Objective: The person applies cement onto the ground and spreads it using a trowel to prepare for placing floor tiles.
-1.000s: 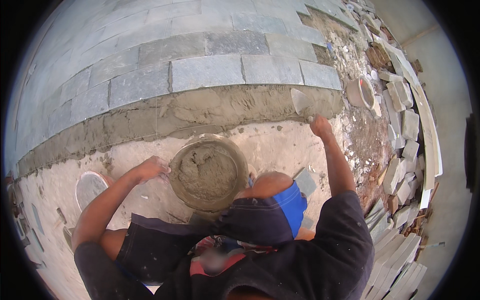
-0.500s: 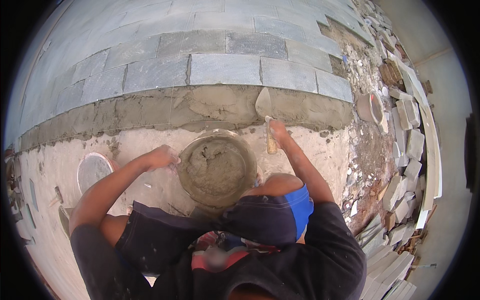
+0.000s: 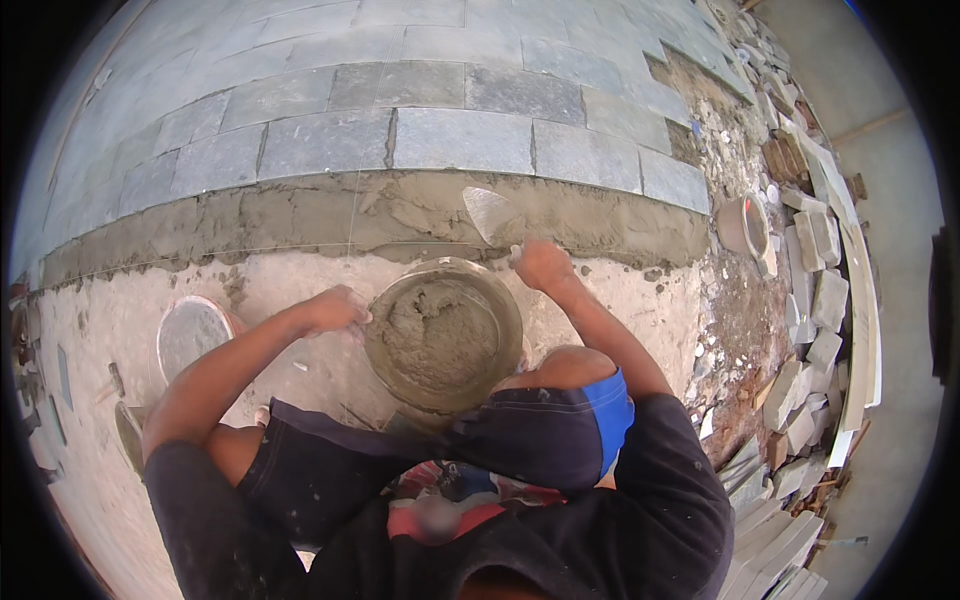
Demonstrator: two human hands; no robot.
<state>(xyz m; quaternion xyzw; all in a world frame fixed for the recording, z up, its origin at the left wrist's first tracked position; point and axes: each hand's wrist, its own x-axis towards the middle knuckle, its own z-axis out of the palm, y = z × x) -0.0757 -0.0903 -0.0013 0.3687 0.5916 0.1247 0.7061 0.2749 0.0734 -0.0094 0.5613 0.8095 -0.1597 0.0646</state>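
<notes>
My left hand is closed on the rim of a round bucket of wet grey mortar, in front of my bent legs. My right hand grips a trowel, its pointed blade lying over a long band of spread mortar just beyond the bucket. Thin string lines cross this band. Along its far side run rows of grey-blue stone tiles.
A second bucket stands left on the pale slab, near a small hammer. Along the right are rubble, another container, piled stone offcuts, long strips and leaning slabs beside a wall.
My right hand has swept leftward with the trowel, from the right end of the mortar band to just above the bucket. My left hand stays at the rim; the view has shifted slightly.
</notes>
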